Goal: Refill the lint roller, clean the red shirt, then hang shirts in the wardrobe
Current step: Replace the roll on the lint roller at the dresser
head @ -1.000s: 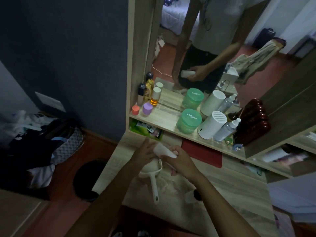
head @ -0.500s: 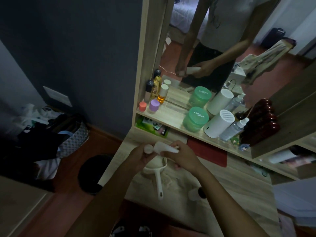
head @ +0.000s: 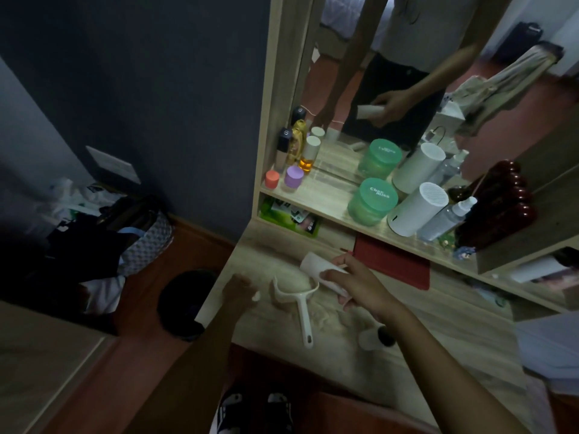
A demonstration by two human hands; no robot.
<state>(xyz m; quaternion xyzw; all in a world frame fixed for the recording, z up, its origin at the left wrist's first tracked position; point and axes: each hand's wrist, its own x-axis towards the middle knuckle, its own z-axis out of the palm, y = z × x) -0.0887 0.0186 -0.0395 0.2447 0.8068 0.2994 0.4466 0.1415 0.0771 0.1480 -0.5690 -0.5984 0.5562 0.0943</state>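
Fingers and thumb of the right hand curl round a white paper roll, a plain smooth tube held slantwise above the wooden dresser top. The left hand hangs apart at the dresser's left edge, pinching a small white scrap. Just below the roll lies the white lint roller, its handle pointing toward the person. Half a second ago both hands met on the roll; now the left has drawn away.
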